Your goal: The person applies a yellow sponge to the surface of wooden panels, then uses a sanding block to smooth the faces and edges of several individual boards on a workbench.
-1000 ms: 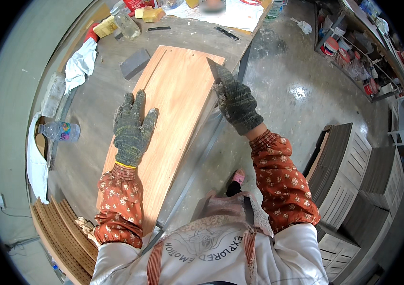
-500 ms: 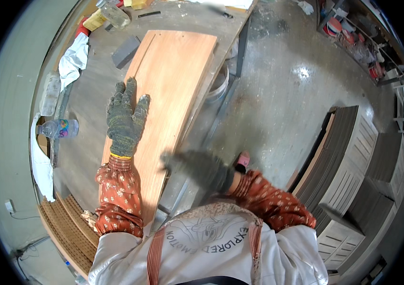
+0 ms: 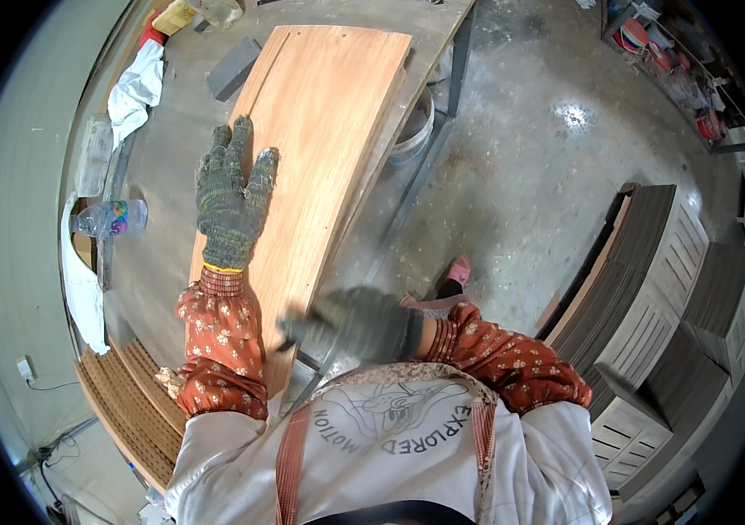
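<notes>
A long, pale reddish wooden board (image 3: 320, 149) lies on the grey worktable, with a groove along its far left edge. My left hand (image 3: 230, 201), in a dark green knitted glove, rests flat on the board's left side, its fingers stretched out and holding nothing. Over the board's near right edge is my right hand (image 3: 355, 324), gloved the same way. Motion smears its fingers, so I cannot see whether anything is in them. Left of the board's far end sits a grey rectangular block (image 3: 233, 70).
Along the table's left side are a plastic bottle (image 3: 114, 218), a white cloth (image 3: 136, 92) and a clear container (image 3: 94, 157). A bucket (image 3: 413, 131) stands beneath the right edge. Stacked grey slotted panels (image 3: 643, 280) rise at the right; brown ridged strips (image 3: 132, 407) lie at the near left.
My right hand has shifted slightly left and nearer to me, still blurred. My left hand keeps its place on the board. The whole view has shifted a little.
</notes>
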`<state>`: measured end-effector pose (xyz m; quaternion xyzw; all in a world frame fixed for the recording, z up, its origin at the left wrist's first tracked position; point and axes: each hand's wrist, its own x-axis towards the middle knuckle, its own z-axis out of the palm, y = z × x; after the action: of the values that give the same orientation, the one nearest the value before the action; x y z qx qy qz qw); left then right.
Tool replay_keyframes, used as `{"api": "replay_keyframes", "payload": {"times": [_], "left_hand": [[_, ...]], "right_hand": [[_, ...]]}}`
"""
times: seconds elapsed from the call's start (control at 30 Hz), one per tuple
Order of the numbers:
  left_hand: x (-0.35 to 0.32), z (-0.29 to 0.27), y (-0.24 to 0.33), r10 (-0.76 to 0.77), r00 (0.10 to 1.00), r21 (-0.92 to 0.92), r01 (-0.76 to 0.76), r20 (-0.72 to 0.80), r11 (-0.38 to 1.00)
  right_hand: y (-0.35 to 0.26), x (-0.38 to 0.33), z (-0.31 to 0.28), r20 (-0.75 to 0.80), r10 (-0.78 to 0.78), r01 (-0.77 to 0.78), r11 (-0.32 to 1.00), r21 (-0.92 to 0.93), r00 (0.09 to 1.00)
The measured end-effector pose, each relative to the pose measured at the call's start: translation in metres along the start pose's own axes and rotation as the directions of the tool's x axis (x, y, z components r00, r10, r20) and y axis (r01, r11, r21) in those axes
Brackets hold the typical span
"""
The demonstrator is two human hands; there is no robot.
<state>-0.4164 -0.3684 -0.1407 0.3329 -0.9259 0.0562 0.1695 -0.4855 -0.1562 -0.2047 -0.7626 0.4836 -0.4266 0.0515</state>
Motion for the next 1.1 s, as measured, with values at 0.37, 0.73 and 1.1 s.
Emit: {"api": "replay_keyframes", "payload": {"times": [0.37, 0.73, 1.1], "left_hand": [[0.005, -0.006, 0.005, -0.020, 1.000, -0.021, 0.020, 0.020, 1.000], [0.003, -0.005, 0.006, 0.003, 1.000, -0.025, -0.003, 0.007, 1.000], [0.009, -0.009, 0.014, -0.026, 0.999, -0.020, 0.027, 0.043, 0.999]], "right_hand": [[0.096, 0.016, -0.044, -0.046, 0.316, -0.319, 0.935, -0.154, 0.948], [0.113, 0.020, -0.033, -0.095, 0.061, -0.067, 0.996, -0.063, 0.994], [0.253, 0.037, -0.115, -0.376, 0.155, -0.286, 0.902, -0.323, 0.914]]}}
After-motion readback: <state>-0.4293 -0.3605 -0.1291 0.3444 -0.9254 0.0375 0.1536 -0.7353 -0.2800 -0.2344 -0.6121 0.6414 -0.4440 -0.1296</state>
